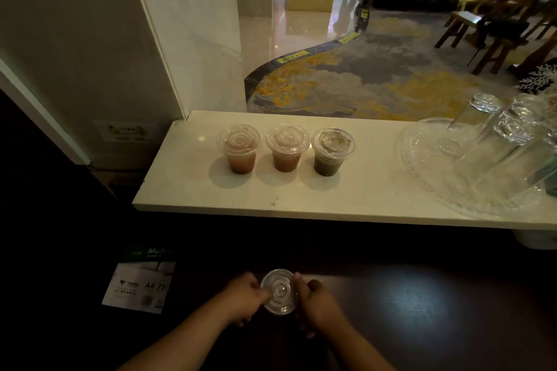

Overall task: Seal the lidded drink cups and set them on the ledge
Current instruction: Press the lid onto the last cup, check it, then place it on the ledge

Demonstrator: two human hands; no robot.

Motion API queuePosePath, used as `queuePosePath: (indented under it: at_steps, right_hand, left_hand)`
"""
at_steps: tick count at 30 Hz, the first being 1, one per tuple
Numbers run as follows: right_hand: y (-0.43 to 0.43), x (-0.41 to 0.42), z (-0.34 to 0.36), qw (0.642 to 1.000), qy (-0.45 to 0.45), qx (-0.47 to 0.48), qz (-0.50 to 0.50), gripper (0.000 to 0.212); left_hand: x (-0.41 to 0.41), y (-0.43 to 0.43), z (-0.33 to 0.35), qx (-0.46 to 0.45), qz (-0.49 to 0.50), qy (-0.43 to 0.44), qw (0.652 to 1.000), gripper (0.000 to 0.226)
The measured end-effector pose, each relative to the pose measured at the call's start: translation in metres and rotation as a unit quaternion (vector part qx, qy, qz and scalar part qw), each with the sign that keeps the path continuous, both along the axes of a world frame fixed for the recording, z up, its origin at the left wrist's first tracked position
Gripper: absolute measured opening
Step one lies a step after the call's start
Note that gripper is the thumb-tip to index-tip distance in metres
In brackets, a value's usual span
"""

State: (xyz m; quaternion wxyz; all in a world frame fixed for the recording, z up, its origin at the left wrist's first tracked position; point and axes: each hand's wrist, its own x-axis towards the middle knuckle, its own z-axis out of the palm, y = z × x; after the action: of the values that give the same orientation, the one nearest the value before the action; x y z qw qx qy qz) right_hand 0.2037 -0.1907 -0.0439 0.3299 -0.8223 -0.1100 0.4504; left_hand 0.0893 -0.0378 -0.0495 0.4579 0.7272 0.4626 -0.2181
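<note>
Both of your hands close on one lidded cup at the dark counter; three more cups stand on the ledge beyond

Nearest you, your left hand (245,298) and your right hand (316,303) curl round the clear lid (278,292) of a cup on the dark counter (422,310), one hand at each side of the rim, the left thumb lying on the lid; the cup's contents are lost in shadow; left of your hands lies a pack of A4 paper (140,283); farther off, on the pale ledge (331,199), three lidded cups stand in a row, apart from one another: a reddish-brown drink (239,149) at the left, a second reddish-brown drink (287,146) in the middle, a dark green drink (331,150) at the right; right of them a glass tray (428,166) bears upturned glasses (512,135); beyond the ledge, a patterned carpet (376,78) and wooden chairs (470,30)
</note>
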Motion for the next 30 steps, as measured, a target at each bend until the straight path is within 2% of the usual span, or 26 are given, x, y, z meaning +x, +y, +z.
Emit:
queuePosePath:
  at_steps: [2, 5, 12, 16, 20, 22, 25, 28, 30]
  right_hand:
    - [-0.009, -0.008, -0.001, 1.0, -0.001, -0.004, 0.014, 0.041]
    - [-0.012, -0.013, -0.006, 0.999, -0.006, -0.004, 0.05, 0.028]
    - [0.013, 0.005, 0.002, 0.996, -0.031, -0.01, 0.086, 0.02]
    - [0.02, 0.008, 0.002, 0.995, -0.038, -0.017, 0.091, 0.022]
    - [0.013, 0.005, 0.002, 0.999, -0.019, -0.003, 0.049, 0.032]
    - [0.007, 0.003, 0.003, 1.0, -0.007, -0.006, 0.026, 0.039]
    - [-0.002, -0.004, 0.002, 1.0, 0.002, -0.015, 0.023, 0.048]
    - [-0.007, -0.013, -0.002, 0.999, 0.016, -0.012, 0.049, 0.039]
    - [-0.005, -0.013, -0.003, 0.998, 0.013, -0.01, 0.062, 0.034]
  left_hand:
    - [0.006, 0.005, 0.001, 0.057, 0.007, -0.025, 0.998, 0.029]
    - [0.012, 0.006, -0.001, 0.112, -0.051, -0.033, 0.992, 0.032]
    - [-0.005, -0.013, -0.003, -0.016, -0.036, -0.002, 0.999, 0.02]
    - [-0.008, -0.019, 0.0, -0.028, -0.02, -0.007, 0.999, 0.023]
    - [-0.006, -0.014, 0.007, -0.034, -0.035, 0.013, 0.999, 0.028]
    - [-0.002, -0.01, 0.014, -0.014, -0.023, 0.026, 0.999, 0.026]
    - [0.009, -0.002, 0.018, 0.078, 0.004, 0.02, 0.997, 0.029]
    - [0.016, 0.001, 0.014, 0.135, -0.044, -0.007, 0.99, 0.021]
    - [0.013, 0.001, 0.008, 0.129, -0.06, -0.016, 0.99, 0.016]
